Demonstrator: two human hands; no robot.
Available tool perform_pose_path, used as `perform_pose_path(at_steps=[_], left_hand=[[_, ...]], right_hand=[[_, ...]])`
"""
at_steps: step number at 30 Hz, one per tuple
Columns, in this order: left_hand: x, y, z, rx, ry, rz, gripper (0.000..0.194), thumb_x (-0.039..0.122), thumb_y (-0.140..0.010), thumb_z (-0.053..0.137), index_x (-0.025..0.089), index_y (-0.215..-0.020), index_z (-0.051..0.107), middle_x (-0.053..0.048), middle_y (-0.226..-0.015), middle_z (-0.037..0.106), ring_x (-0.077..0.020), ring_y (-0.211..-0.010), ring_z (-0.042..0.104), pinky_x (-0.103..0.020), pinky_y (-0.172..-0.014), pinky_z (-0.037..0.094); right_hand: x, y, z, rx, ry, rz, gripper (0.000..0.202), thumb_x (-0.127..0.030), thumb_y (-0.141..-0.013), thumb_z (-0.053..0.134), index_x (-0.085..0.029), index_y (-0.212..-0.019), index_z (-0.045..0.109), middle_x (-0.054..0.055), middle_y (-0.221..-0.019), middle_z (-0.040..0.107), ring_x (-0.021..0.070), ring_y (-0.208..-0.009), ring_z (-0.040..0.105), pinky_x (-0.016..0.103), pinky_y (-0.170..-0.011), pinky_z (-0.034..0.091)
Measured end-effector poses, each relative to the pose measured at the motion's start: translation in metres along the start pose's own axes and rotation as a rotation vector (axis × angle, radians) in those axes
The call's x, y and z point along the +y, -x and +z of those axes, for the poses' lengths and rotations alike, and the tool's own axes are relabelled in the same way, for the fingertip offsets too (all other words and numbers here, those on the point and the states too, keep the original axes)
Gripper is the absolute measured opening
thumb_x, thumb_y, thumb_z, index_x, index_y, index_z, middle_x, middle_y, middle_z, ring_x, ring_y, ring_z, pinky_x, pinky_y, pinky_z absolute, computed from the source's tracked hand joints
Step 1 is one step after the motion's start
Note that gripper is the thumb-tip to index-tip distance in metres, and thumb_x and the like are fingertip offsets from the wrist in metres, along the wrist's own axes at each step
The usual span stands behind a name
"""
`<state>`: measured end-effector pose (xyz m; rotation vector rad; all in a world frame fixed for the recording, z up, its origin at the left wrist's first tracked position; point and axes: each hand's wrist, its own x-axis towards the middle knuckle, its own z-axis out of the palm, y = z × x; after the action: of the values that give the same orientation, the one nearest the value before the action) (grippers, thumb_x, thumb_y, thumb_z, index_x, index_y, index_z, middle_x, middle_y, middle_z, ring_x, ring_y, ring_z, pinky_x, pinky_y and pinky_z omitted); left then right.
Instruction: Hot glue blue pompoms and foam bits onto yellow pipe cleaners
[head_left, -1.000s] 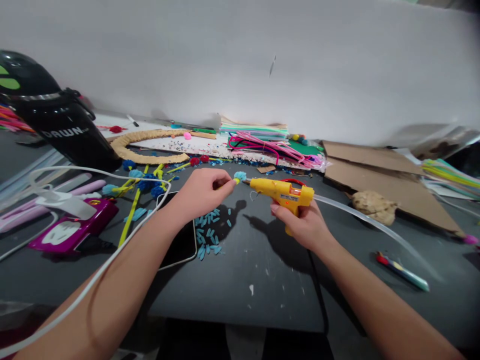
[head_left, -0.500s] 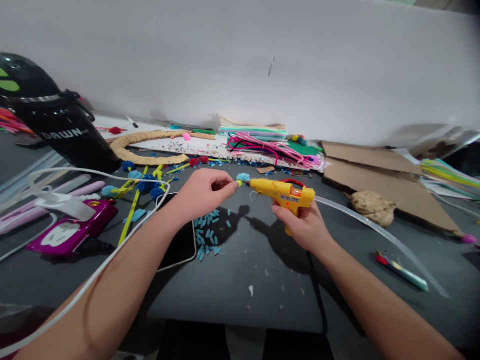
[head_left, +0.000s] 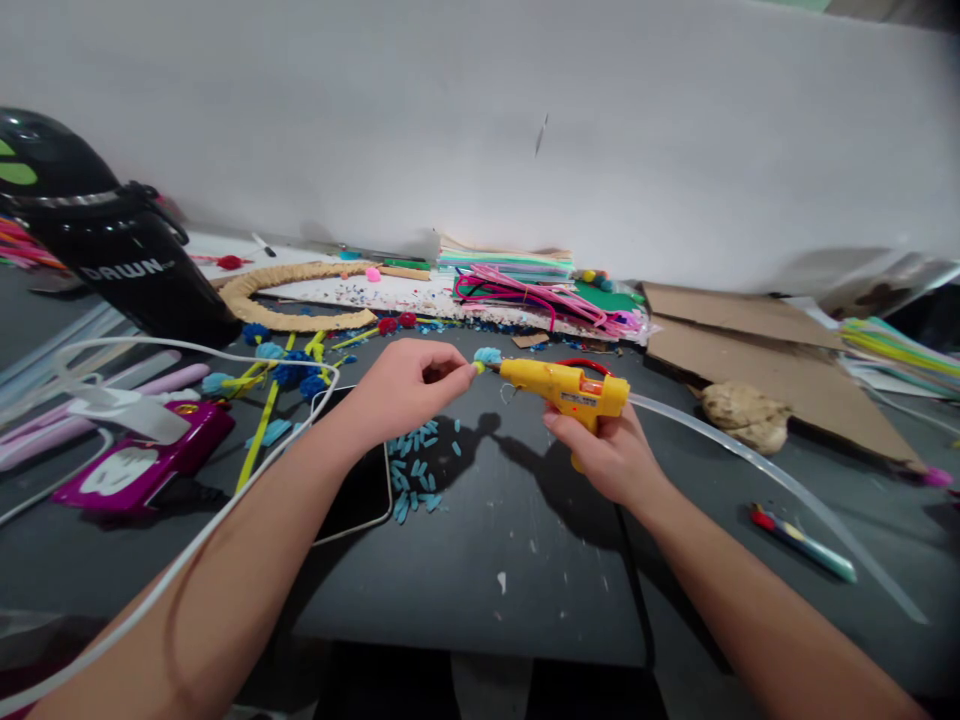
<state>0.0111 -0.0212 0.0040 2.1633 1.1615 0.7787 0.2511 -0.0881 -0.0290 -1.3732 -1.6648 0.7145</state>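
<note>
Between thumb and fingertips, my left hand (head_left: 420, 385) pinches a small light-blue fuzzy flower (head_left: 487, 356) with a bit of yellow at its base. My right hand (head_left: 609, 450) is wrapped round a yellow hot glue gun (head_left: 551, 382), its nozzle pointing left and at or very near the blue flower. A long clear glue stick (head_left: 750, 458) trails from the back of the gun. Below my left hand, many short light-blue pieces (head_left: 412, 470) lie beside a dark phone (head_left: 360, 490), which my forearm partly covers.
A black bottle (head_left: 112, 240) stands at left, near a purple power strip (head_left: 142, 455) with a white cable looping over my forearm. Fuzzy blue flowers on yellow stems (head_left: 300, 370) lie behind. Cardboard (head_left: 750, 360), a tan lump (head_left: 744, 415) and a cutter (head_left: 806, 543) are at right.
Both hands stay almost in place, with the nozzle still at the blue flower. The free end of the glue stick has shifted slightly to the right and down.
</note>
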Motion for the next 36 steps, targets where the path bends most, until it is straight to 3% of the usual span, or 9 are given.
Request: perform_pose_path(at_steps=[36], left_hand=[[-0.0016,-0.0011,0.0010,-0.009,0.017,-0.050,0.033,0.046,-0.087,0.057,0.016,-0.077,0.068,0.002,-0.061,0.058,-0.0086,-0.053,0.047,-0.020,-0.049,0.033]], right_hand=[[0.0058,0.0001,-0.0042,0.023,0.004,0.030,0.010,-0.031,-0.083,0.061,-0.021,-0.087,0.062,0.002,-0.075,0.065,0.0193,-0.070,0.062,0.029,-0.061,0.049]])
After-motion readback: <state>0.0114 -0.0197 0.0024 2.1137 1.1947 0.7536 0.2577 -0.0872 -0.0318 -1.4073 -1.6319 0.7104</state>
